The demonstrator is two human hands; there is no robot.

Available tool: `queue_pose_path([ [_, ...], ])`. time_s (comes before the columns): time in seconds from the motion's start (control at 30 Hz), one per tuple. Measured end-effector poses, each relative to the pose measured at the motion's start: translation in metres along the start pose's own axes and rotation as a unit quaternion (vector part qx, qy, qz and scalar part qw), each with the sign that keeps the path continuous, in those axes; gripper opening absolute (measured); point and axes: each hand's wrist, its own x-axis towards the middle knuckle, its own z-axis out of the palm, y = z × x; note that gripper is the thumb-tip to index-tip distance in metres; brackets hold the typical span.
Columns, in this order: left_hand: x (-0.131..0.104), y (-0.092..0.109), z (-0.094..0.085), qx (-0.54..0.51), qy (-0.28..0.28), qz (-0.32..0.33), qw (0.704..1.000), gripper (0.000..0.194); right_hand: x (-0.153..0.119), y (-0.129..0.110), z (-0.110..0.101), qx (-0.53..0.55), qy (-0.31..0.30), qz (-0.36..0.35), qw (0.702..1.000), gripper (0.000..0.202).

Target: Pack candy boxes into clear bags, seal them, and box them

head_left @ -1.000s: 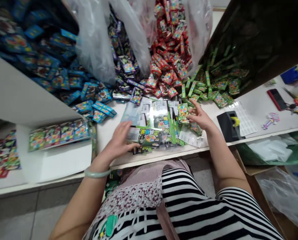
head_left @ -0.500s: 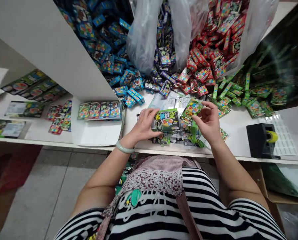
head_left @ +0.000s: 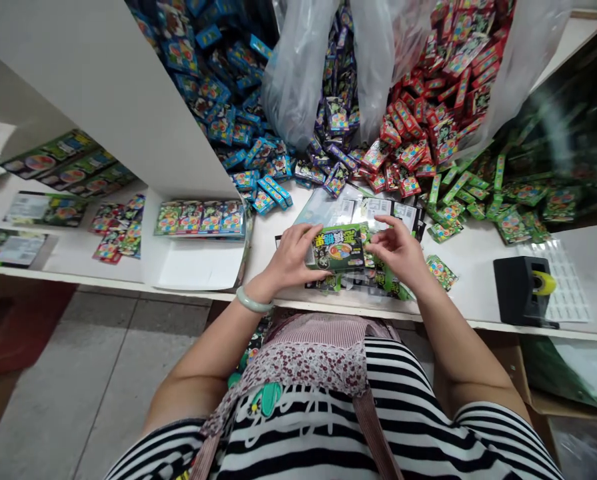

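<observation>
My left hand point(head_left: 294, 257) grips the left end of a green and black printed packet point(head_left: 339, 248), thumb along its lower edge, above the white table. At the packet's right end is my right hand point(head_left: 397, 248), its thumb and forefinger close together against a small green packet point(head_left: 368, 244) that is mostly hidden behind the larger one. Beneath both hands lie more green and black printed packets point(head_left: 328, 283) and clear plastic sleeves point(head_left: 351, 279). White-labelled packets point(head_left: 378, 207) lie just behind the hands.
Heaps of blue packets point(head_left: 228, 123), purple packets point(head_left: 337, 113), red packets point(head_left: 412, 152) and green packets point(head_left: 511, 223) spread across the back. A white box point(head_left: 198, 265) with a row of small packets stands left. A black tape dispenser point(head_left: 515, 290) is at the right.
The small green packet in my right hand has moved left and down, now mostly behind the larger packet. My right hand has come closer to my left, and the view has shifted slightly.
</observation>
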Motion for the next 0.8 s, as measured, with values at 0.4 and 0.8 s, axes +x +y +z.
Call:
queue_pose_path([
  [0.4,-0.003,-0.007,-0.002,-0.016,0.003,-0.049,0.999,0.099,0.088,0.044,-0.054,-0.197,0.192,0.031,0.961,0.032],
  [0.8,-0.013,-0.012,-0.005,-0.034,0.004,-0.060,0.998,0.097,0.120,0.058,-0.072,-0.096,0.169,0.073,0.978,0.036],
])
